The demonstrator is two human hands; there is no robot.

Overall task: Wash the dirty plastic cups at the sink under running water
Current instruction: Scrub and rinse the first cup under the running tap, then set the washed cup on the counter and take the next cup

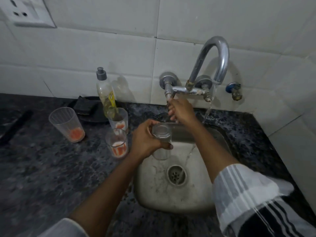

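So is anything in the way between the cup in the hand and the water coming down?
Nothing visible. The left hand holds the clear cup over the sink, and the water stream falls just to its right with only open space between. The right hand is up at the tap handle, behind that gap.

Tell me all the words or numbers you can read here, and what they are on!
No words or numbers here can be read.
Soap bottle: its yellow label has dark marks, too blurred to read.
Cups on the counter: only orange leftovers, no print.
Wall socket: no writing visible.
Tap and sink: no marks visible.
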